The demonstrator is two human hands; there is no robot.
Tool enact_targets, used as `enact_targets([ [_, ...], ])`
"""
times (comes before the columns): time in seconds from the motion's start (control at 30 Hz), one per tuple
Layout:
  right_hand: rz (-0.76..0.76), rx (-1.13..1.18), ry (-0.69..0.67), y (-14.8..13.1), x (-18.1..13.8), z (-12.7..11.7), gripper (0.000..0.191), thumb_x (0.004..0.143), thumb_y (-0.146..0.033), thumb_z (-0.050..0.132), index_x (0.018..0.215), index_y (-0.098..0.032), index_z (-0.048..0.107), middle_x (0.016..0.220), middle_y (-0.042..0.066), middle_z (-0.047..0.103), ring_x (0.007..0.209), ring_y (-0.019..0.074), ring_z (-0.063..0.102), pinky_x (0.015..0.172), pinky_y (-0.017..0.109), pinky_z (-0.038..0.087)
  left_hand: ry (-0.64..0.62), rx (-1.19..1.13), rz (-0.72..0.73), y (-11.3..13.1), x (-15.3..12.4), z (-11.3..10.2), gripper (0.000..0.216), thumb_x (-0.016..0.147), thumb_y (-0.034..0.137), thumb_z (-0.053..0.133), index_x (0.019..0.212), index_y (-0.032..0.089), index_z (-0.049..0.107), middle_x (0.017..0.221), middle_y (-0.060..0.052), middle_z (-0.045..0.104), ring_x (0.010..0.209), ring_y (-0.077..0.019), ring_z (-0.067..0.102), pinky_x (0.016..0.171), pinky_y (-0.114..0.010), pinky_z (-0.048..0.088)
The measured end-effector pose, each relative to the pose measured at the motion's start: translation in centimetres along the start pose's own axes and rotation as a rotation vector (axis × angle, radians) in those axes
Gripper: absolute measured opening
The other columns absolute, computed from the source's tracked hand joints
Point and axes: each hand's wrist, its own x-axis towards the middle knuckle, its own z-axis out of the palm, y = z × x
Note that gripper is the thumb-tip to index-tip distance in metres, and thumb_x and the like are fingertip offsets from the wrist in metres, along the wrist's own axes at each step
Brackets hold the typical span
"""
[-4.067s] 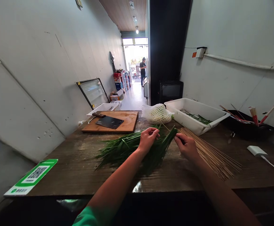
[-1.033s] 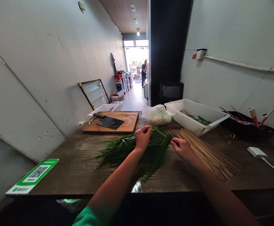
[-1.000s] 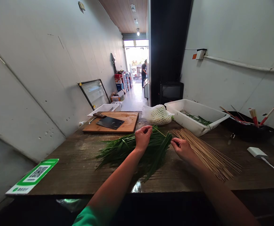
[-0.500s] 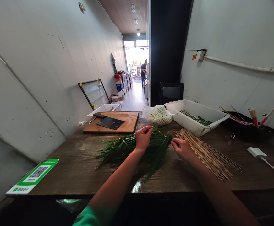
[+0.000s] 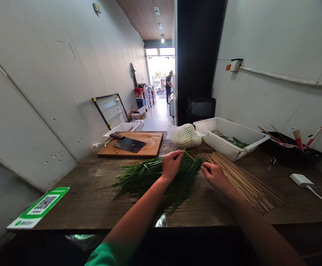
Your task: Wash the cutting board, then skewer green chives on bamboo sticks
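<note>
Long green leaves that look like garlic chives (image 5: 141, 173) lie in a loose heap on the dark wooden table. Over the heap, my left hand (image 5: 172, 165) is closed in a pinch on one end of a thin bamboo skewer (image 5: 188, 154). The skewer slants down to the right, its far end meeting the tips of the chives. My right hand (image 5: 213, 175) is closed, thumb and finger pinching at the edge of those tips; the exact grip is partly hidden. A pile of bamboo skewers (image 5: 244, 183) fans out beside my right forearm.
A cleaver (image 5: 130, 144) rests on a wooden cutting board (image 5: 154, 142) at back left. Behind the heap sits a net-wrapped bundle (image 5: 185, 136). A white tub (image 5: 224, 127) with some chives and a black tray (image 5: 313, 155) stand right; a white adapter (image 5: 302, 180) lies nearer.
My left hand has shifted slightly to the right and down, closer to my right hand, and less of the skewer shows between them. The right hand stays almost in place.
</note>
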Motion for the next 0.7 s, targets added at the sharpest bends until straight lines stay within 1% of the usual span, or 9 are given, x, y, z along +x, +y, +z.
enact_targets([
  [0.17,-0.018,0.040,0.028,-0.3,0.0,-0.2,0.029,0.086,-0.037,0.043,0.072,-0.019,0.061,0.070,0.003,0.063,0.066,0.0161,0.056,0.063,0.026,0.040,-0.176,0.061,0.164,1.1,-1.7,1.1,0.011,0.080,0.021,0.066,0.084,0.023,0.076,0.083,-0.003,0.075,0.077,-0.0172,0.067,0.076,-0.029,0.050],
  [0.3,-0.033,0.026,0.064,-0.3,0.0,-0.2,0.030,0.086,-0.038,0.043,0.075,-0.018,0.063,0.071,0.003,0.065,0.065,0.0160,0.056,0.062,0.026,0.040,-0.307,0.120,0.218,1.9,-2.1,1.2,0.015,0.084,0.021,0.062,0.092,0.023,0.075,0.087,-0.002,0.075,0.080,-0.0158,0.067,0.077,-0.027,0.050],
  [0.33,-0.025,0.016,0.077,-0.3,0.0,-0.2,0.030,0.086,-0.039,0.043,0.075,-0.018,0.063,0.072,0.003,0.065,0.065,0.0161,0.056,0.062,0.026,0.040,-0.294,0.138,0.226,2.0,-1.8,0.9,0.016,0.085,0.022,0.061,0.094,0.023,0.074,0.090,-0.003,0.075,0.083,-0.0159,0.067,0.079,-0.027,0.050],
  [0.4,0.001,-0.008,0.113,0.0,0.1,-0.2,0.032,0.085,-0.040,0.043,0.076,-0.018,0.064,0.071,0.004,0.066,0.065,0.0165,0.057,0.062,0.026,0.040,-0.186,0.234,0.236,2.1,-1.0,-0.1,0.018,0.087,0.024,0.060,0.099,0.022,0.073,0.094,-0.004,0.075,0.086,-0.0166,0.067,0.083,-0.029,0.049],
  [0.47,0.028,-0.029,0.147,0.3,0.2,-0.2,0.032,0.085,-0.041,0.043,0.077,-0.019,0.065,0.071,0.004,0.067,0.064,0.0170,0.058,0.062,0.026,0.039,-0.050,0.424,0.212,1.9,0.0,-1.3,0.018,0.086,0.024,0.061,0.098,0.020,0.073,0.093,-0.005,0.074,0.086,-0.0181,0.066,0.085,-0.033,0.046],
  [0.5,0.036,-0.034,0.158,0.4,0.3,-0.2,0.032,0.084,-0.041,0.043,0.077,-0.019,0.065,0.072,0.004,0.068,0.065,0.0172,0.058,0.062,0.026,0.039,-0.024,0.532,0.188,1.8,0.4,-1.9,0.016,0.085,0.024,0.062,0.095,0.020,0.074,0.091,-0.005,0.073,0.085,-0.0190,0.065,0.085,-0.035,0.045],
  [0.53,0.040,-0.039,0.163,0.5,0.3,-0.2,0.032,0.084,-0.040,0.043,0.076,-0.019,0.065,0.072,0.005,0.068,0.066,0.0175,0.059,0.062,0.027,0.039,-0.046,0.629,0.164,1.7,0.7,-2.3,0.013,0.084,0.025,0.064,0.090,0.021,0.075,0.089,-0.005,0.073,0.086,-0.0198,0.065,0.085,-0.036,0.043],
  [0.6,0.046,-0.042,0.164,0.6,0.3,-0.1,0.032,0.084,-0.040,0.043,0.076,-0.018,0.065,0.073,0.005,0.068,0.066,0.0177,0.059,0.062,0.027,0.040,-0.180,0.765,0.136,1.5,0.8,-2.8,0.009,0.082,0.027,0.067,0.082,0.023,0.075,0.087,-0.004,0.071,0.090,-0.0215,0.063,0.086,-0.038,0.040],
  [0.7,0.061,-0.036,0.160,0.6,0.3,0.0,0.032,0.083,-0.040,0.044,0.077,-0.018,0.066,0.072,0.005,0.069,0.066,0.0176,0.059,0.062,0.026,0.039,-0.338,0.875,0.146,1.3,0.3,-2.6,0.010,0.080,0.026,0.068,0.088,0.025,0.075,0.092,-0.005,0.069,0.098,-0.0239,0.060,0.087,-0.040,0.038],
])
